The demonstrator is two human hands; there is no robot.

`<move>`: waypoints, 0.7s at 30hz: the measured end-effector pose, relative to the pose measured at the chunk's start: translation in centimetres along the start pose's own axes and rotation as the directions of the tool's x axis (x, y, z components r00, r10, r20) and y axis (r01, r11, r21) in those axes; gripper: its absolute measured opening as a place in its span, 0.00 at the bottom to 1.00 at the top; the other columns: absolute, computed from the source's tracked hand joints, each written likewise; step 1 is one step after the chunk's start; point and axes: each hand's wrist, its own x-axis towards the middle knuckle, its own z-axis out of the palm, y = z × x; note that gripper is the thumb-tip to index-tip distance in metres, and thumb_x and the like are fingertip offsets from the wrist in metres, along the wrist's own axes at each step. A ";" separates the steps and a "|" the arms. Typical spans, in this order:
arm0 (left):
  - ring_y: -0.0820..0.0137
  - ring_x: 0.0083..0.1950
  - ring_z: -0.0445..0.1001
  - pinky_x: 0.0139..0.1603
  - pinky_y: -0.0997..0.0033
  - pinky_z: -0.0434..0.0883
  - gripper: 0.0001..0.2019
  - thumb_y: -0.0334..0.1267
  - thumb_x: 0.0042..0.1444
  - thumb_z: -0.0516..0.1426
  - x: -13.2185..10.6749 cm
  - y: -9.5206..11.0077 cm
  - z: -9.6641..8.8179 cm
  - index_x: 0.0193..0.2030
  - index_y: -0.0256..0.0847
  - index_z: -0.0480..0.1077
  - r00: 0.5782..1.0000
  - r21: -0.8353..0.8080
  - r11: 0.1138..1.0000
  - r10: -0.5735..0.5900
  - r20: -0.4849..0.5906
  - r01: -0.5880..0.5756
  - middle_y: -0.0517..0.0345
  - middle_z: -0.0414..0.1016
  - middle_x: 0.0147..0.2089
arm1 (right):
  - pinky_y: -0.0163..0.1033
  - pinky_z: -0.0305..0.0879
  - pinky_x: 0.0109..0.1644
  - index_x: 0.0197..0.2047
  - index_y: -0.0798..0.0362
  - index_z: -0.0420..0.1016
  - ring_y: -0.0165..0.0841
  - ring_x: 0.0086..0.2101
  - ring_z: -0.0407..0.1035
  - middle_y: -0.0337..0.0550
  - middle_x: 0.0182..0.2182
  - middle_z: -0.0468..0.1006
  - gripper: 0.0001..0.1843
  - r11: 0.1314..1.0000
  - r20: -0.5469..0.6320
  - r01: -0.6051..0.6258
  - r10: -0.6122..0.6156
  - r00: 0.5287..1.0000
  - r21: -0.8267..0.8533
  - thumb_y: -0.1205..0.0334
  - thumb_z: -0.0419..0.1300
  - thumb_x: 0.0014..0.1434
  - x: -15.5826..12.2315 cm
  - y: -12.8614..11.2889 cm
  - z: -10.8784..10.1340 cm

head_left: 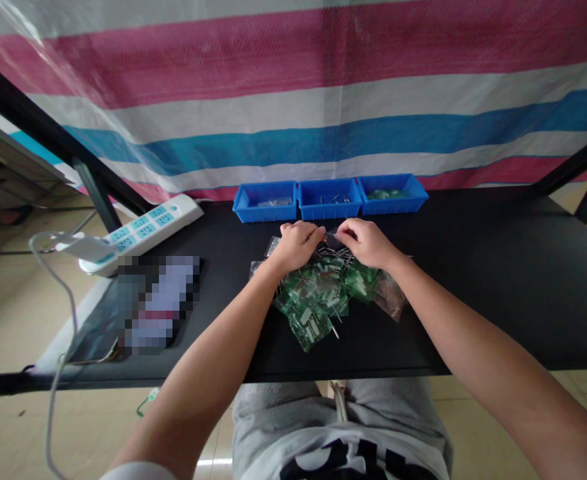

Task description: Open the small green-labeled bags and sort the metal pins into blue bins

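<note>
Two hands are at work close together over a heap on the black tabletop (483, 267), the left hand (298, 243) and the right hand (366, 241) just apart, fingers curled inward. Whether either is closed on a piece, I can't tell from here. Beneath and in front of them lie green plastic packets (308, 323), a pinkish clear bag (389, 298) and loose metal pins (343, 257), tangled together. I'd lift one piece at a time, by fingertip — raking would drag its neighbours along.

Just beyond the hands stand three blue bins (329, 211) in a row, with nothing tall between. Off to the left sit a power strip (148, 228) and a trailing white cable (68, 287) — well apart from the heap, though the left elbow could perhaps catch that cable.
</note>
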 end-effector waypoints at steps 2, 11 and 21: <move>0.69 0.34 0.72 0.40 0.68 0.63 0.22 0.48 0.64 0.46 0.0 -0.2 0.0 0.28 0.38 0.72 1.000 -0.086 0.996 -0.010 -0.006 0.009 0.56 0.75 0.30 | 0.38 0.61 0.37 0.29 0.52 0.69 0.34 0.30 0.67 0.43 0.28 0.76 0.07 1.000 -0.016 0.011 -0.011 1.000 -0.003 0.63 0.57 0.59 -0.1 -0.1 0.0; 0.70 0.35 0.72 0.37 0.72 0.66 0.17 0.48 0.60 0.51 -0.1 -0.6 0.0 0.32 0.37 0.72 0.996 -0.279 0.960 -0.007 -0.088 -0.018 0.57 0.76 0.32 | 0.37 0.62 0.34 0.33 0.53 0.71 0.33 0.30 0.68 0.44 0.30 0.76 0.08 0.999 -0.097 -0.014 0.018 0.995 0.041 0.57 0.59 0.59 -0.1 -0.5 -0.2; 0.69 0.37 0.73 0.39 0.71 0.69 0.14 0.44 0.57 0.55 -0.1 -0.3 0.1 0.37 0.35 0.74 0.991 -0.337 0.941 -0.026 -0.133 -0.021 0.54 0.78 0.35 | 0.37 0.61 0.34 0.30 0.55 0.74 0.33 0.28 0.69 0.43 0.27 0.77 0.21 0.972 -0.016 -0.125 0.131 0.991 0.199 0.46 0.55 0.62 -0.3 -0.5 -0.4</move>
